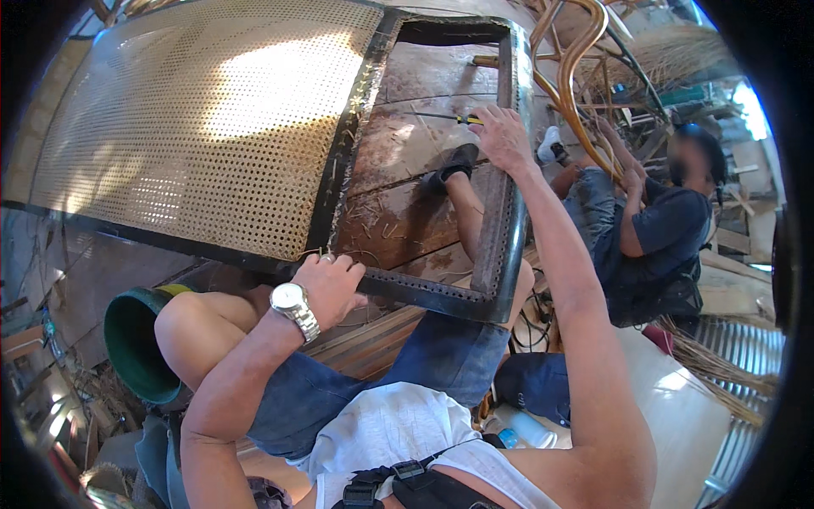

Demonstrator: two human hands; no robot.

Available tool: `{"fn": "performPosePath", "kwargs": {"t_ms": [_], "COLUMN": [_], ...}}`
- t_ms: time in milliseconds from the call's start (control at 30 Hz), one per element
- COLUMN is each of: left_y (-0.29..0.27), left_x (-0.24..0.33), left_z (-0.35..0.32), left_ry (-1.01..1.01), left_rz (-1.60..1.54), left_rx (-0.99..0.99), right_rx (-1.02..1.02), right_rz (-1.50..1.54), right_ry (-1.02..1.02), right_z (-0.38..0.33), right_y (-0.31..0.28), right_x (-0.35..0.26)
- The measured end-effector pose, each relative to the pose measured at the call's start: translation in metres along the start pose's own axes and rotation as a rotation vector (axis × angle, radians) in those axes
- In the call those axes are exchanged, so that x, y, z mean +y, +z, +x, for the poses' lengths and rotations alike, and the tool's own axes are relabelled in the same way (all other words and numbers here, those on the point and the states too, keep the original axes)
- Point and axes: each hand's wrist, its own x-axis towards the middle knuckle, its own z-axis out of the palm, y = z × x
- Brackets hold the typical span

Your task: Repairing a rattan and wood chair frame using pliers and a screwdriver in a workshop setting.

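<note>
A dark wooden frame (509,229) lies across my lap, with rows of small holes along its rails. Woven cane webbing (153,136) fills its left panel, while the right panel is an open gap. Loose cane ends stick up along the dividing rail (335,182). My left hand (331,284), a watch on its wrist, is closed around the near rail by the divider. In my right hand (504,140), above the right rail, is a screwdriver (468,120) with a yellow and black handle. Its thin shaft points left over the gap.
At the right a person (670,204) sits holding a curved wooden chair frame (568,59). A green bucket (140,348) stands beside my left knee. Cane scraps lie on the floorboards (394,212). A dark blue cap (534,386) and a plastic bottle (532,431) are by my right side.
</note>
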Motion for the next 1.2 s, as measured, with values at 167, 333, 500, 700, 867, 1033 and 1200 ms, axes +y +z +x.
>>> {"fn": "performPosePath", "kwargs": {"t_ms": [167, 333, 500, 700, 867, 1033, 1200], "left_y": [0.003, 0.0, -0.011, -0.014, -0.006, -0.017, -0.018], "left_x": [0.008, 0.002, -0.021, -0.045, -0.066, -0.061, -0.043], "left_z": [-0.01, -0.002, -0.003, -0.008, -0.008, 0.011, 0.023], "left_ry": [-0.031, 0.009, -0.022, -0.147, -0.235, -0.373, -0.474], "left_rz": [0.09, 0.031, -0.054, 0.002, 0.002, 0.035, 0.046], "left_rx": [-0.182, -0.135, 0.078, 0.138, 0.041, -0.005, -0.119], "right_rx": [0.001, 0.042, -0.01, 0.089, 0.316, 0.25, -0.132], "right_rz": [-0.075, -0.037, -0.091, -0.002, 0.603, 1.469, 1.182], "right_ry": [0.048, 0.032, 0.058, 0.101, 0.393, 0.671, 0.638], "right_z": [0.006, 0.003, 0.004, -0.005, -0.015, -0.07, -0.102], "right_y": [0.014, 0.007, 0.001, 0.01, 0.008, -0.04, -0.004], "right_x": [-0.013, -0.005, -0.011, -0.014, -0.072, -0.182, -0.233]}}
